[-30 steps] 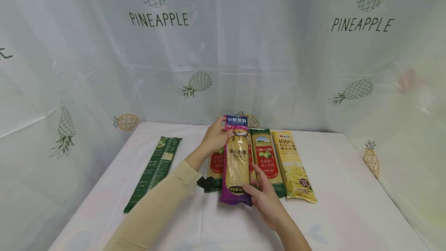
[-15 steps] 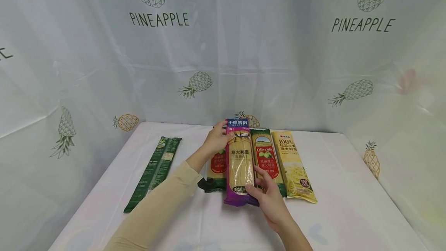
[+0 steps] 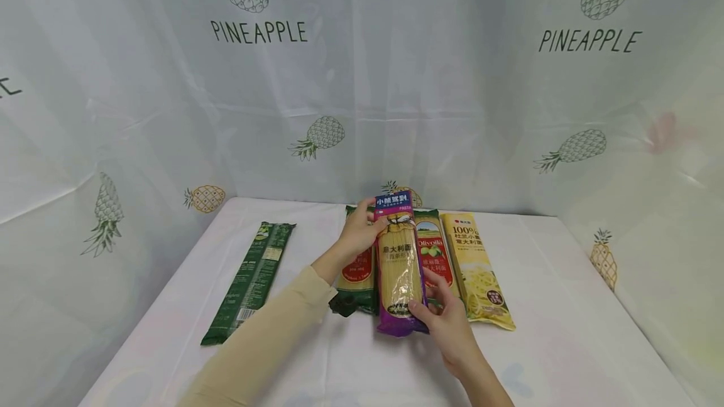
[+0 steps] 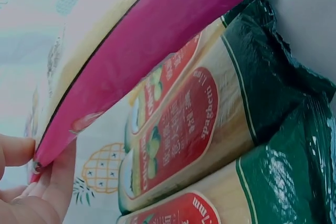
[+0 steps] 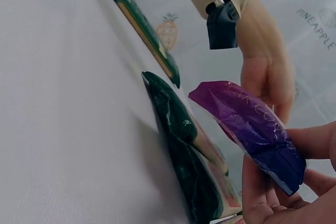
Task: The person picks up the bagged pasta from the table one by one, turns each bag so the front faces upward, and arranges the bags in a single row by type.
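Both hands hold a pink and purple pasta packet (image 3: 400, 262) raised over green-and-red spaghetti packets. My left hand (image 3: 359, 231) pinches its top end, thumb in front. At the purple bottom end (image 5: 252, 124), my right hand (image 3: 449, 319) grips the corner between thumb and fingers. Under it on the left lies one spaghetti packet (image 3: 357, 278), partly hidden. Another spaghetti packet (image 3: 434, 250) shows on its right, partly covered by the right hand. The left wrist view shows the pink side edge above the spaghetti packets (image 4: 184, 124), which lie side by side.
A yellow pasta packet (image 3: 477, 269) lies at the right end of the row. Apart on the left, a green packet (image 3: 249, 281) lies back side up, partly behind the left sleeve. A white cloth covers the table (image 3: 565, 331); a pineapple-print curtain (image 3: 418, 80) hangs behind.
Both hands have carried the pink and purple pasta packet a little to the right. More of the left spaghetti packet shows now, and less of the right one. The packets on the table stay put.
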Action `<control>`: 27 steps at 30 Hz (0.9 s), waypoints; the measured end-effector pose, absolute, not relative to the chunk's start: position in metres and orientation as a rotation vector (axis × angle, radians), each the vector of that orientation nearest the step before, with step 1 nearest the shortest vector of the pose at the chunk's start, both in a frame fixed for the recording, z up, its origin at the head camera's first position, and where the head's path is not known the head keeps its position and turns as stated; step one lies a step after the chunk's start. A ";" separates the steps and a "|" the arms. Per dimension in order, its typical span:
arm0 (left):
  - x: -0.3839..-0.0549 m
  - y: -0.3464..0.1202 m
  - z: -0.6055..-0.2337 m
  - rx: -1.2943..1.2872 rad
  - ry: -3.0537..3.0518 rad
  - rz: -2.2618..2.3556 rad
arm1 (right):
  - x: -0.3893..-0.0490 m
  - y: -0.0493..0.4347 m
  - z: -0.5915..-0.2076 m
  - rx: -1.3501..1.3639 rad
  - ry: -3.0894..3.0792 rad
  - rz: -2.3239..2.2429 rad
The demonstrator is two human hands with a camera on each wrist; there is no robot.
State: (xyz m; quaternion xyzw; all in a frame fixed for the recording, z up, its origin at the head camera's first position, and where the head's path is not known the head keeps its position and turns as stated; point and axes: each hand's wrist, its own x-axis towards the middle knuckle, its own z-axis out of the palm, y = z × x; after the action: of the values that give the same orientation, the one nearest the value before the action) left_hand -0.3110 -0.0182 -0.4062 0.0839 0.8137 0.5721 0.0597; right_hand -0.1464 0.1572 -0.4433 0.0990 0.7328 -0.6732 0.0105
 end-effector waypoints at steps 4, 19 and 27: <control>-0.310 -0.012 -0.405 0.290 2.530 1.697 | -0.146 0.160 -0.442 0.323 2.347 -2.062; -0.304 0.009 -0.409 0.356 2.447 1.746 | -0.142 0.178 -0.438 0.351 2.266 -2.107; -0.299 0.039 -0.408 0.401 2.311 1.795 | -0.138 0.226 -0.429 0.342 2.194 -2.103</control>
State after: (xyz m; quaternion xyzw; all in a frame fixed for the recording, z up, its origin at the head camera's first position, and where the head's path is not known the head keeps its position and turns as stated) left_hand -0.2989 0.0387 -0.4079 0.1353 0.7790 0.6051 0.0937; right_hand -0.1379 0.2264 -0.4292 0.1117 0.7168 -0.6870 0.0418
